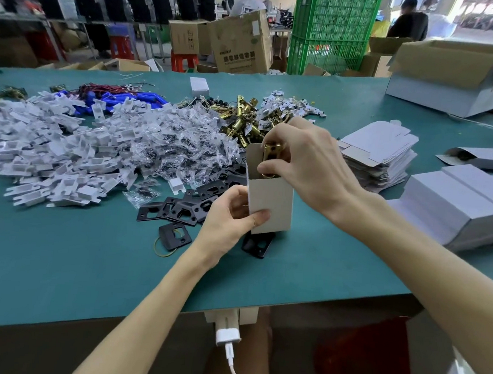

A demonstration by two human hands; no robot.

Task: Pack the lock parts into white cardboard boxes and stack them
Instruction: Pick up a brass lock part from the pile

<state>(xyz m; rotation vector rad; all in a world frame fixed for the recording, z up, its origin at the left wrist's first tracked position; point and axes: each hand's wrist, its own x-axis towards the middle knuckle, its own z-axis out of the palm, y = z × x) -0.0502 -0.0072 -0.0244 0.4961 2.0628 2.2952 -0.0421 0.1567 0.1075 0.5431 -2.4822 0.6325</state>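
Observation:
My left hand grips a small white cardboard box that stands upright above the green table, its top flap open. My right hand pinches a brass latch part that sits partly inside the box's open top. A pile of brass latches lies just behind the box. Black strike plates are scattered left of my left hand. One black plate lies under the box.
White plastic inserts and bagged screws cover the table's left half. Flat box blanks are stacked at right, closed white boxes beyond them. A large open carton stands far right. A rubber band lies near.

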